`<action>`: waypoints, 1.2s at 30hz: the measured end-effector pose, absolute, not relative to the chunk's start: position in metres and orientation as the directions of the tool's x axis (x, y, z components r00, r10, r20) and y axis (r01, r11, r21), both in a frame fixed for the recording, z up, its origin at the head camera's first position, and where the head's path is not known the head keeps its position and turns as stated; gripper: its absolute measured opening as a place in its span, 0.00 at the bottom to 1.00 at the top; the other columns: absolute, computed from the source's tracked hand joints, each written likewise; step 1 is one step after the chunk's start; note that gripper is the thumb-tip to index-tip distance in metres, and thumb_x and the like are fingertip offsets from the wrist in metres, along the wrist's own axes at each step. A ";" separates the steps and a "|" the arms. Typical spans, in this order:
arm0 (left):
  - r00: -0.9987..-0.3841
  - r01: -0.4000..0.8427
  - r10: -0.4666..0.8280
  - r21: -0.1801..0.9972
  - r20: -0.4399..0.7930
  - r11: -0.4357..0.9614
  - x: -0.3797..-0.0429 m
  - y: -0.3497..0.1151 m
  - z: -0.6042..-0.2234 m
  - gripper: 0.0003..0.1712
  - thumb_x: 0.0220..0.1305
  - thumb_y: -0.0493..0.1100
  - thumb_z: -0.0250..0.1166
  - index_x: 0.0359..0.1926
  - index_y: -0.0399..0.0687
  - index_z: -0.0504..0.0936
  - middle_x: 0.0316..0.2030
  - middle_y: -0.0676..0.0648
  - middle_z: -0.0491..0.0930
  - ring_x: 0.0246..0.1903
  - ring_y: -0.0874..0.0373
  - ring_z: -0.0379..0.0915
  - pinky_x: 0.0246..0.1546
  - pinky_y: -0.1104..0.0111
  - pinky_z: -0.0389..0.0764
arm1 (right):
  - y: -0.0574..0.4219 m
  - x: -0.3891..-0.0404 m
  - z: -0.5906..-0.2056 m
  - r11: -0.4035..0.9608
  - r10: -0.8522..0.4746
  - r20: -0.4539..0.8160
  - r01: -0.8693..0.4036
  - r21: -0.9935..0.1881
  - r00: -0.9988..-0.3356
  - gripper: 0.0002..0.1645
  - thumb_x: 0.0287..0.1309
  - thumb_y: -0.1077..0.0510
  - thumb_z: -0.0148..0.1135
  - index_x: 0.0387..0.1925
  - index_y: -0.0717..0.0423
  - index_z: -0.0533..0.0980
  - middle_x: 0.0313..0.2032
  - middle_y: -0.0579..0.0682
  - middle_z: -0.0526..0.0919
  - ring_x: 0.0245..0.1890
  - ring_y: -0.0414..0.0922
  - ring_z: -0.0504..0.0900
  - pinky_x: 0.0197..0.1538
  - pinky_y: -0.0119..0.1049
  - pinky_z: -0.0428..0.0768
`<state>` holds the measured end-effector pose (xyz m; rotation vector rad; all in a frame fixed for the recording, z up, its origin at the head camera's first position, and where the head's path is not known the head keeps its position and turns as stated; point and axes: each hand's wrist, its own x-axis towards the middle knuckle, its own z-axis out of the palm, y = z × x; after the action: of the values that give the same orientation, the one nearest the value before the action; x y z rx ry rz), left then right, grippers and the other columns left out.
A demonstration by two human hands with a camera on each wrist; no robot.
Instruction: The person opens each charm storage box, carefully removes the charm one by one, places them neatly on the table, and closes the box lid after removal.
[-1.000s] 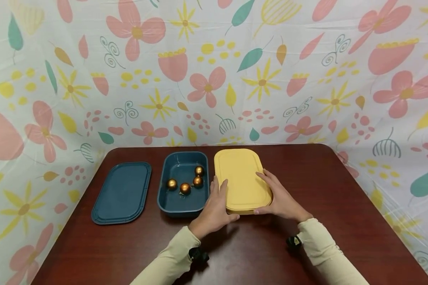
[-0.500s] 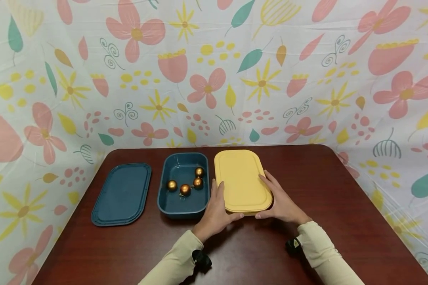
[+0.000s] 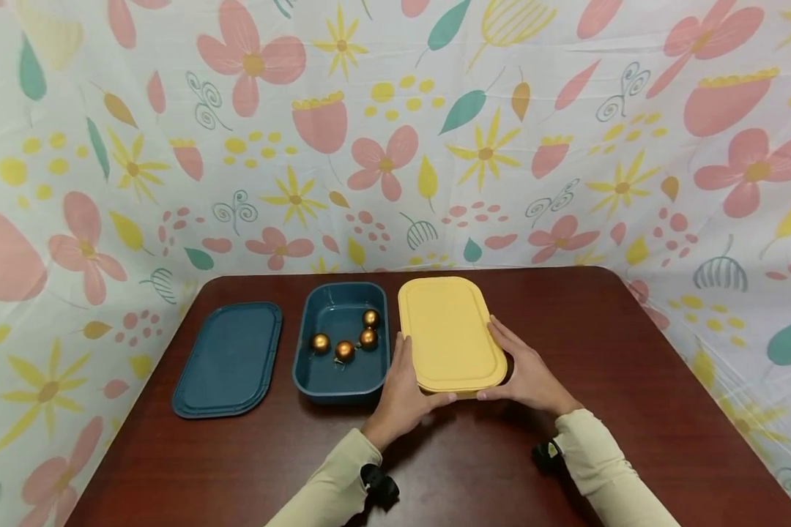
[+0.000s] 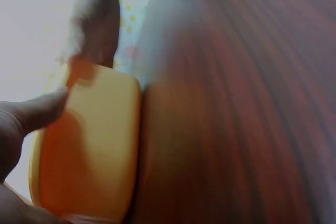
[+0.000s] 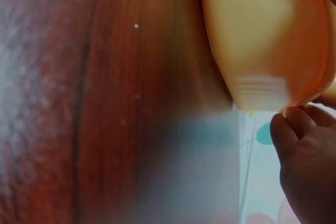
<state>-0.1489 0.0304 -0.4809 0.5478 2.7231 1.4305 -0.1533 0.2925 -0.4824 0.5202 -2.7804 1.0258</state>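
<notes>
A yellow box [image 4: 102, 140] stands on the table, covered by its yellow lid [image 3: 451, 333]. My left hand [image 3: 403, 401] grips the lid at its near left corner, fingers along the side and thumb at the front edge. On the opposite side, my right hand [image 3: 532, 380] holds the near right corner with its thumb at the front too. In the right wrist view, the fingertips [image 5: 291, 116] of the left hand are right at the rim. What is inside the yellow box is hidden.
Left of the yellow box is an uncovered blue box [image 3: 343, 384] with several gold-coloured ball ornaments [image 3: 345, 351] in it. A blue lid [image 3: 229, 359] lies flat farther left on the dark wooden table [image 3: 474, 468]. Floral fabric [image 3: 385, 219] hangs behind the table.
The fingers of both hands have slipped from the lid's top toward its sides, and the thumbs have shifted along the front edge. The boxes and ornaments stay put.
</notes>
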 end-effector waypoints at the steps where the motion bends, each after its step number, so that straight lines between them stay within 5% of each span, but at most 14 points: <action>1: -0.940 0.292 0.308 0.809 0.145 0.511 -0.148 0.031 -0.481 0.72 0.49 0.59 0.80 0.79 0.35 0.43 0.80 0.33 0.39 0.78 0.36 0.46 0.71 0.43 0.64 | 0.293 -0.153 -0.482 0.713 -0.270 0.239 -0.361 -0.601 -0.933 0.77 0.33 0.39 0.85 0.79 0.60 0.51 0.79 0.58 0.52 0.77 0.61 0.56 0.70 0.32 0.64; 12: -0.947 0.283 0.273 0.843 0.170 0.457 -0.151 0.033 -0.472 0.71 0.48 0.62 0.79 0.80 0.39 0.45 0.80 0.35 0.41 0.79 0.38 0.45 0.72 0.44 0.64 | 0.296 -0.155 -0.468 0.712 -0.246 0.246 -0.347 -0.611 -0.938 0.74 0.34 0.39 0.85 0.78 0.56 0.55 0.79 0.54 0.56 0.77 0.57 0.60 0.66 0.14 0.56; 22: -0.963 0.232 0.231 0.859 0.137 0.456 -0.154 0.034 -0.462 0.71 0.46 0.68 0.78 0.80 0.44 0.49 0.81 0.40 0.44 0.78 0.42 0.48 0.73 0.46 0.64 | 0.298 -0.159 -0.454 0.719 -0.222 0.241 -0.326 -0.614 -0.945 0.68 0.36 0.39 0.84 0.76 0.58 0.60 0.76 0.54 0.63 0.75 0.57 0.65 0.69 0.39 0.70; 30: -0.966 0.220 0.219 0.880 0.136 0.422 -0.157 0.033 -0.452 0.70 0.44 0.70 0.77 0.80 0.48 0.51 0.81 0.43 0.45 0.79 0.45 0.49 0.73 0.46 0.65 | 0.300 -0.160 -0.447 0.697 -0.208 0.246 -0.320 -0.642 -0.947 0.64 0.41 0.43 0.83 0.75 0.58 0.61 0.75 0.55 0.65 0.74 0.57 0.65 0.64 0.16 0.63; 36: -0.962 0.239 0.219 0.898 0.166 0.369 -0.159 0.029 -0.446 0.68 0.47 0.70 0.76 0.80 0.49 0.52 0.81 0.43 0.46 0.79 0.47 0.48 0.73 0.47 0.65 | 0.296 -0.161 -0.437 0.686 -0.193 0.220 -0.292 -0.666 -0.956 0.59 0.47 0.47 0.80 0.76 0.57 0.61 0.74 0.56 0.67 0.73 0.57 0.67 0.65 0.46 0.76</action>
<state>-0.1587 0.0288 -0.4458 0.4374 2.6147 1.7196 -0.1612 0.2962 -0.4373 0.3997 -2.7619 1.1256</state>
